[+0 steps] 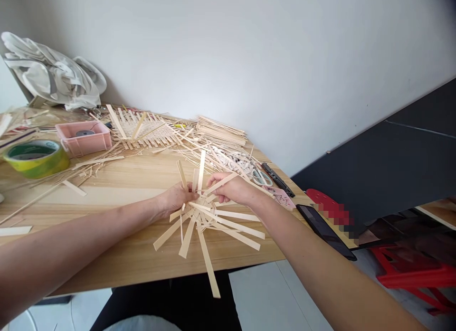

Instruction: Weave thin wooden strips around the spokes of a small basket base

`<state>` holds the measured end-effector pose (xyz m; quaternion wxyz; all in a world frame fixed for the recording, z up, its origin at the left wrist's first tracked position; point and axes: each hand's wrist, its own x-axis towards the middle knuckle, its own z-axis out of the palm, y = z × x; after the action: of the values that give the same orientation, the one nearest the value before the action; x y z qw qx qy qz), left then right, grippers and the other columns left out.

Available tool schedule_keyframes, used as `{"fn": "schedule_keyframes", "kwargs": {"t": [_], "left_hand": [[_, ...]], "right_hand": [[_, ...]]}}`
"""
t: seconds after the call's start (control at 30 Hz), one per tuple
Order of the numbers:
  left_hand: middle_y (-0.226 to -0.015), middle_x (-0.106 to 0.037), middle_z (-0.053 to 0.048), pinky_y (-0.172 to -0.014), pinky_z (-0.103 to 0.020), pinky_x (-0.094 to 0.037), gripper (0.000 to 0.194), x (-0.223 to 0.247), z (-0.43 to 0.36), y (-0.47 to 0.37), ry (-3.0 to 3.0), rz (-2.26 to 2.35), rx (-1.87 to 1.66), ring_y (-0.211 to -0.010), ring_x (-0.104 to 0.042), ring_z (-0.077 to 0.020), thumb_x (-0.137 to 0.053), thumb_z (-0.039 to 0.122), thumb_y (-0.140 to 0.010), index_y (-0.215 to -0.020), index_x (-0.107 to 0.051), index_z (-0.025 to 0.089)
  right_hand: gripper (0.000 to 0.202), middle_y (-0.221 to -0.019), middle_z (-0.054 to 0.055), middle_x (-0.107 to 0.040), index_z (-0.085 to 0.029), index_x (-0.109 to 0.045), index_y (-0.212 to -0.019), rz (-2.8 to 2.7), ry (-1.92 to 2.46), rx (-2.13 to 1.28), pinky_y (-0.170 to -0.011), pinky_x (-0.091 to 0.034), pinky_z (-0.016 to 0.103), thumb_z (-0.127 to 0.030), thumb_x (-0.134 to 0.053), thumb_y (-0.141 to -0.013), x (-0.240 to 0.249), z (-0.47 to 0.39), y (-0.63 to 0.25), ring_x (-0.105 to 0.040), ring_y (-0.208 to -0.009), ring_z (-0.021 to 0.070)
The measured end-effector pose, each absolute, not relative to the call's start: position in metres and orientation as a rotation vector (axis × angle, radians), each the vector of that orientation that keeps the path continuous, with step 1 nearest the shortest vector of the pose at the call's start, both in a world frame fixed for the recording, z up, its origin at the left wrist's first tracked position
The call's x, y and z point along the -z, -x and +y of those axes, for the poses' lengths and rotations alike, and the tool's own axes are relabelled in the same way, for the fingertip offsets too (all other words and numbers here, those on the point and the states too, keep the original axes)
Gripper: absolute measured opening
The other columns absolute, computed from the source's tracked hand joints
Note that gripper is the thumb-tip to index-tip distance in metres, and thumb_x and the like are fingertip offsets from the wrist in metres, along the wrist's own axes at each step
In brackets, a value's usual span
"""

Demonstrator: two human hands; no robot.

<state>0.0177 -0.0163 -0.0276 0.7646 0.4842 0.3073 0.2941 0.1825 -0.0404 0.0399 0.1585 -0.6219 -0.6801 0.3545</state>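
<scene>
A partly woven piece of pale flat strips [204, 212], round at its middle with strips fanning out on all sides, is held up over the near part of the table. At its upper left, my left hand [177, 198] is closed on the weave, thumb pressed near the centre. On the upper right, my right hand [228, 187] has its fingers curled among the strips, with one strip crossing in front of it. Whether those fingers pinch a thin strand or a flat strip is too small to tell.
Along the back lie a woven mat [147, 131], a stack of strips [221, 131] and loose strands. At left are a pink box [87, 140] and a roll of tape [35, 159]. Scissors [262, 178], a black cutter [278, 179] and a phone [326, 231] lie at right.
</scene>
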Motion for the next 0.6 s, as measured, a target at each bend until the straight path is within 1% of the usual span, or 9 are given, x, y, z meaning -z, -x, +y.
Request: {"fn": "schedule_keyframes", "kwargs": {"t": [0.07, 0.17, 0.27, 0.37, 0.5, 0.6], "left_hand": [[-0.06, -0.061, 0.0, -0.05, -0.021, -0.042, 0.022, 0.028, -0.015, -0.017, -1.056, 0.654, -0.659, -0.051, -0.055, -0.0107, -0.071, 0.018, -0.053, -0.072, -0.061, 0.013], [-0.06, -0.061, -0.001, -0.051, -0.022, -0.042, 0.021, 0.029, -0.013, -0.017, -1.053, 0.645, -0.677, -0.052, -0.055, -0.0113, -0.071, 0.018, -0.054, -0.071, -0.061, 0.012], [-0.059, -0.06, 0.0, -0.05, -0.022, -0.042, 0.02, 0.03, -0.013, -0.018, -1.046, 0.637, -0.696, -0.051, -0.055, -0.0111, -0.071, 0.017, -0.054, -0.07, -0.06, 0.012], [-0.057, -0.06, 0.0, -0.049, -0.022, -0.041, 0.017, 0.03, -0.013, -0.019, -1.056, 0.644, -0.687, -0.05, -0.054, -0.0111, -0.07, 0.016, -0.054, -0.068, -0.06, 0.011], [-0.056, -0.06, 0.0, -0.05, -0.022, -0.041, 0.014, 0.028, -0.014, -0.02, -1.083, 0.67, -0.678, -0.051, -0.054, -0.0111, -0.068, 0.015, -0.055, -0.067, -0.061, 0.011], [-0.058, -0.06, -0.001, -0.053, -0.023, -0.042, 0.014, 0.028, -0.017, -0.019, -1.066, 0.671, -0.711, -0.055, -0.056, -0.0132, -0.067, 0.015, -0.057, -0.07, -0.062, 0.011]], "right_hand": [[0.009, -0.051, -0.005, -0.046, -0.016, -0.052, -0.066, -2.0, 1.745, -0.935, -0.042, -0.032, 0.015, -0.01, -0.047, -0.063, -0.04, -0.04, -0.18, -0.047, -0.045, 0.0056], [0.011, -0.048, -0.005, -0.042, -0.015, -0.044, -0.054, -2.085, 1.744, -0.786, -0.042, -0.032, 0.016, -0.006, -0.043, -0.061, -0.044, -0.043, -0.175, -0.045, -0.045, 0.0055], [0.014, -0.046, -0.005, -0.04, -0.016, -0.04, -0.051, -2.113, 1.778, -0.708, -0.042, -0.03, 0.017, -0.006, -0.042, -0.061, -0.05, -0.047, -0.169, -0.043, -0.044, 0.0058], [0.012, -0.045, -0.004, -0.043, -0.016, -0.044, -0.053, -2.084, 1.855, -0.71, -0.042, -0.032, 0.018, -0.007, -0.043, -0.061, -0.052, -0.048, -0.166, -0.044, -0.042, 0.0067], [0.009, -0.045, -0.003, -0.047, -0.016, -0.051, -0.061, -1.994, 1.96, -0.783, -0.04, -0.036, 0.019, -0.009, -0.046, -0.062, -0.049, -0.045, -0.166, -0.049, -0.041, 0.009], [0.007, -0.048, -0.002, -0.052, -0.016, -0.054, -0.062, -1.998, 1.996, -0.734, -0.04, -0.035, 0.019, -0.012, -0.048, -0.063, -0.047, -0.044, -0.164, -0.05, -0.041, 0.0096]]}}
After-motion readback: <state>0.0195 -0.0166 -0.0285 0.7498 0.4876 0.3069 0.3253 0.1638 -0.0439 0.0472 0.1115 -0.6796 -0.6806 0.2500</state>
